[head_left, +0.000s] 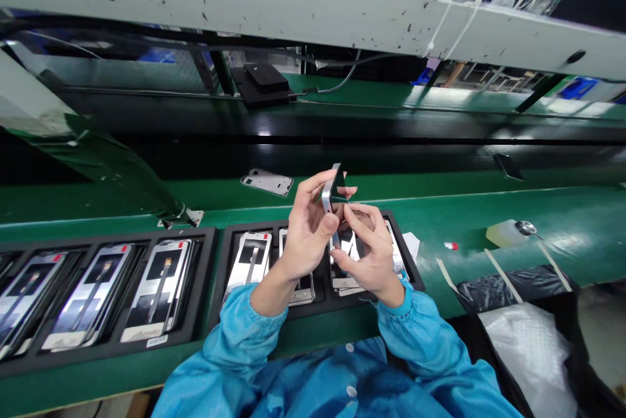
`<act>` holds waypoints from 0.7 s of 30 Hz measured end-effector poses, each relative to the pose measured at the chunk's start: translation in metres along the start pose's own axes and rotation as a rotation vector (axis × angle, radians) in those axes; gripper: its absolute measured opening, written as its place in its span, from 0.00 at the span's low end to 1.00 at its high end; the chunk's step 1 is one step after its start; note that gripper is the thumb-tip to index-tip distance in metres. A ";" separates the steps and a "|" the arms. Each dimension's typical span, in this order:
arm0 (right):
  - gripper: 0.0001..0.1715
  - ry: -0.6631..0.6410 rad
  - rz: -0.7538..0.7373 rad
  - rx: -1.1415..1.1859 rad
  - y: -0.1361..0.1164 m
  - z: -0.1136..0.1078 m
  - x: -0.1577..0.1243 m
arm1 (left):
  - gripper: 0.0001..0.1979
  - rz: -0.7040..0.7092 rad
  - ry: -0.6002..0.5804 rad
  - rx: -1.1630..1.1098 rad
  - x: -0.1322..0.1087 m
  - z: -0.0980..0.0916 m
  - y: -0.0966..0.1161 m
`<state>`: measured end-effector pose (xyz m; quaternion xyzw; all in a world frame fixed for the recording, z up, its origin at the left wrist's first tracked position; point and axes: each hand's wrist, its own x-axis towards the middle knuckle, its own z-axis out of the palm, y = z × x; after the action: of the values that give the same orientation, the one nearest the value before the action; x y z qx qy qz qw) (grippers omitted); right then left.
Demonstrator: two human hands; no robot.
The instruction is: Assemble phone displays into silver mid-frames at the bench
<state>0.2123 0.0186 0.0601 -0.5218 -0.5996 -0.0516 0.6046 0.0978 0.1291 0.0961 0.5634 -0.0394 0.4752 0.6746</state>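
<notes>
Over the front edge of the right tray, a smartphone (pixel 329 192) with a silver frame and a dark glossy face is tilted up nearly on edge. My left hand (pixel 309 232) is wrapped round it, thumb on the near end and fingers along the far side. Pinched fingers of my right hand (pixel 370 245) meet the phone's lower right part; whether they also hold something thin, such as film, cannot be made out. Below both hands lies a black foam tray (pixel 415 268) with silver-framed phone panels (pixel 250 256), partly hidden by my hands.
To the left, another black tray (pixel 208 274) holds several stacked phone panels (pixel 156 294). A bare phone frame (pixel 267 181) lies behind my hands. Rightward are a bottle of yellowish liquid (pixel 506 233), a dark phone-like slab (pixel 508 166) and bubble wrap (pixel 531 353). A green post (pixel 122 170) stands left.
</notes>
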 end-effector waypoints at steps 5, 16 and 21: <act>0.41 -0.054 0.022 -0.093 0.002 0.002 -0.005 | 0.28 0.006 0.020 -0.026 0.000 0.005 0.006; 0.50 -0.173 0.462 0.223 -0.031 -0.025 0.045 | 0.36 -0.291 0.081 -0.091 -0.002 0.014 0.025; 0.54 -0.261 0.574 0.244 -0.040 -0.030 0.064 | 0.32 -0.287 0.071 -0.037 -0.004 0.020 0.032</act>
<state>0.2229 0.0156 0.1402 -0.5953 -0.5021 0.2601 0.5709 0.0832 0.1075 0.1241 0.5337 0.0568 0.3927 0.7468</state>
